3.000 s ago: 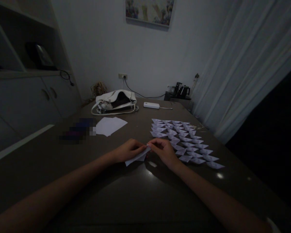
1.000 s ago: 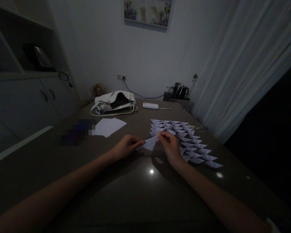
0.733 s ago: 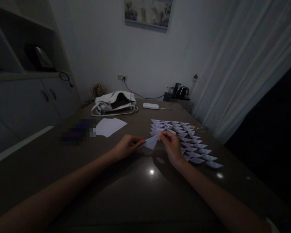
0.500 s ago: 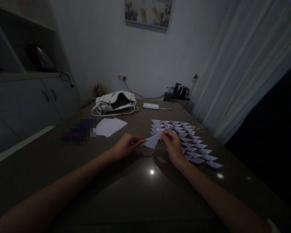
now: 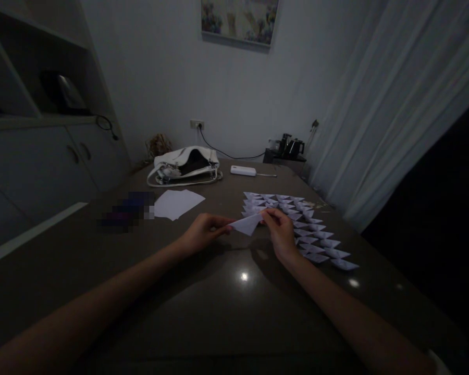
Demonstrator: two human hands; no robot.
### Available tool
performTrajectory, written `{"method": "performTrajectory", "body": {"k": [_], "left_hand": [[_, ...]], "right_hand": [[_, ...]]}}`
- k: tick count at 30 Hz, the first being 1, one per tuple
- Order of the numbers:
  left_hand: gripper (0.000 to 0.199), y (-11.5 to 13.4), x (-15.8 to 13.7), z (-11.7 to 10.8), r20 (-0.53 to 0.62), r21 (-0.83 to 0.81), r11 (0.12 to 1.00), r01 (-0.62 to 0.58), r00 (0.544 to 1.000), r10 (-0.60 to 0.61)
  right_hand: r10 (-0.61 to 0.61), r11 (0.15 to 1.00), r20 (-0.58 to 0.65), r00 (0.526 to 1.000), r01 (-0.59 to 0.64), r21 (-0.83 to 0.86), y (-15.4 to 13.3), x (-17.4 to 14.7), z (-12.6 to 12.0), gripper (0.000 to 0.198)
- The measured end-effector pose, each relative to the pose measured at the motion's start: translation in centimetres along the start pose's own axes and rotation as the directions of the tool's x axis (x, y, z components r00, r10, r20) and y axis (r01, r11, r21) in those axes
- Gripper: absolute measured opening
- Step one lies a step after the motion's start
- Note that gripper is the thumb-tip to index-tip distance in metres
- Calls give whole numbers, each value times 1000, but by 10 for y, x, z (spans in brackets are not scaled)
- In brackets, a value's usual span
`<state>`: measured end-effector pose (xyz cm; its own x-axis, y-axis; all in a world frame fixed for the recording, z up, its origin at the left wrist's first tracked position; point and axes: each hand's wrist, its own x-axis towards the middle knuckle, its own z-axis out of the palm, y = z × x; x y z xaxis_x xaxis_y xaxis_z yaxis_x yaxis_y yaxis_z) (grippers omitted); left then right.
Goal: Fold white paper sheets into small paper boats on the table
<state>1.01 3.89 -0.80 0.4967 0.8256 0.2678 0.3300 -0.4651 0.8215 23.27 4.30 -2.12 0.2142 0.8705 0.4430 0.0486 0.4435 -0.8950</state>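
Between my two hands is a folded piece of white paper [image 5: 247, 224], roughly triangular with its point downward, held above the table. My left hand [image 5: 205, 232] pinches its left corner between thumb and fingers. The right corner is gripped by my right hand [image 5: 279, 232], with the thumb in front. Right beside and behind my right hand stand several folded paper boats [image 5: 312, 233] in slanting rows; that hand hides some of them. A loose stack of white paper sheets [image 5: 177, 203] lies beyond my left hand.
A white handbag [image 5: 185, 165] and a white power strip [image 5: 243, 171] lie at the far end of the dark table [image 5: 203, 323]. A blurred dark object [image 5: 127, 211] is left of the sheets. A black kettle [image 5: 295, 148] stands behind, near the curtain [image 5: 347, 114].
The folded paper has turned slightly between my fingers, and its lower point has shifted a little right and up. Both hands still hold it, my right hand slightly further right.
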Motion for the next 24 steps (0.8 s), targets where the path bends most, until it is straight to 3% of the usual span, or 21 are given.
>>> {"method": "performTrajectory", "body": {"k": [9,12,15,20,24], "left_hand": [[35,4,2,-2,-128,-136,988,74,988,-91],[34,5,3,-7,-239,-241,968,74,962,-133],[35,3,4,-11,-337,-282,959,37,932,-135],[38,-3,6,-11,-352,-317,948,23,925,-141],[43,-5,6,-7,-296,-238,967,95,941,-166]], "right_hand": [[32,999,15,999,-33,21,-1,-1,0,18],[58,998,91,994,-56,-24,-1,-2,1,17],[7,989,227,974,28,-148,0,-6,3,13],[7,920,506,863,192,-340,-7,-20,8,6],[2,910,708,706,292,-293,-19,-29,10,3]]}}
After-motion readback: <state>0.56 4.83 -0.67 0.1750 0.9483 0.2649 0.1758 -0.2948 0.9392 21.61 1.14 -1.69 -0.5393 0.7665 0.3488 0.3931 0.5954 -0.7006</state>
